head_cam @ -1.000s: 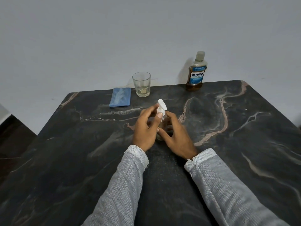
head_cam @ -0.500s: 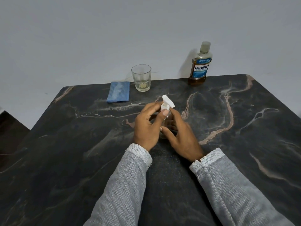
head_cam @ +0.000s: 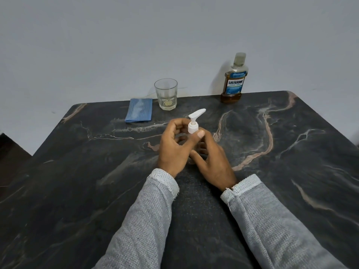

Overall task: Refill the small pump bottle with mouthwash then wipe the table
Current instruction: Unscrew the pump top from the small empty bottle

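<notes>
The small pump bottle stands mid-table, its white pump head [head_cam: 194, 121] rising above my fingers with the spout pointing right and away. My left hand [head_cam: 174, 146] pinches the white collar of the pump between thumb and fingers. My right hand [head_cam: 211, 160] curls around the clear bottle body, which is mostly hidden behind both hands. The mouthwash bottle [head_cam: 234, 80], amber liquid with a blue label and its cap on, stands at the table's far edge to the right. A folded blue cloth [head_cam: 138, 110] lies at the far left.
A clear drinking glass [head_cam: 166, 94] with a little pale liquid stands next to the cloth at the far edge. The dark marble table [head_cam: 281, 152] meets a plain wall behind. The table's left edge drops to a dark floor.
The pump head has turned: its spout swung from pointing up-left to pointing right. My left hand's fingers shifted round the collar. The camera view tilted down slightly.
</notes>
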`<state>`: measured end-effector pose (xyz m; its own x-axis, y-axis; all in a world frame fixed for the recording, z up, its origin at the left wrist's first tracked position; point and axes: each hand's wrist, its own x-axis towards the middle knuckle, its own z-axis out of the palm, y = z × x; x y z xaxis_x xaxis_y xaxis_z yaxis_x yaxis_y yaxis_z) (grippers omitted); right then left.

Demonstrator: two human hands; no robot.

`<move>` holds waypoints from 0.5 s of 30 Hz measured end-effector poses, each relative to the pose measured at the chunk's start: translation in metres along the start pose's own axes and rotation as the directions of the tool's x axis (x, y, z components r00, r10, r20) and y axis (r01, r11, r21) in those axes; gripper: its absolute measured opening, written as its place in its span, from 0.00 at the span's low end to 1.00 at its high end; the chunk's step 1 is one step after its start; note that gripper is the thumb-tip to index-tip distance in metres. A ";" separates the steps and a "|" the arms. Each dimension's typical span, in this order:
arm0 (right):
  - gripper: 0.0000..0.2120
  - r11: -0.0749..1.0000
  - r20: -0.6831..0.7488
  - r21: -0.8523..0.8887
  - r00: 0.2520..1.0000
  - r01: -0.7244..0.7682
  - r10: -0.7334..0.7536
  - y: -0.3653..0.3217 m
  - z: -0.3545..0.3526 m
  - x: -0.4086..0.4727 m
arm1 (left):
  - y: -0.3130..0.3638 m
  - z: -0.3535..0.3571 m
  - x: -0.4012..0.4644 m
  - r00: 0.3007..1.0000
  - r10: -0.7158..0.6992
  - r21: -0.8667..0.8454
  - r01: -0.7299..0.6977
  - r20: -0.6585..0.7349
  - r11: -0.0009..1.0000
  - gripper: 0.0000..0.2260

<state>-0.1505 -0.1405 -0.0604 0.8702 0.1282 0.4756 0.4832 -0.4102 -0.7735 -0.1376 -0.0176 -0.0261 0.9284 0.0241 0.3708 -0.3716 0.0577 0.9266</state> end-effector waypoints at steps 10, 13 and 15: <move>0.26 0.999 -0.020 0.030 0.999 -0.033 0.033 0.000 0.003 0.000 | -0.004 -0.014 0.004 0.995 -0.064 -0.117 0.072 0.073 0.990 0.10; 0.26 0.999 -0.018 0.035 0.999 -0.034 0.034 0.001 0.003 0.000 | -0.003 -0.014 0.004 0.996 -0.055 -0.103 0.062 0.073 0.993 0.08; 0.26 0.999 -0.015 0.030 0.999 -0.035 0.036 0.002 0.003 0.000 | -0.003 -0.013 0.003 0.995 -0.018 -0.032 0.021 0.097 0.999 0.09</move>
<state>-0.1491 -0.1381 -0.0629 0.8853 0.0997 0.4542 0.4550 -0.3874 -0.8018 -0.1334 -0.0048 -0.0282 0.9306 -0.0740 0.3584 -0.3517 0.0897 0.9318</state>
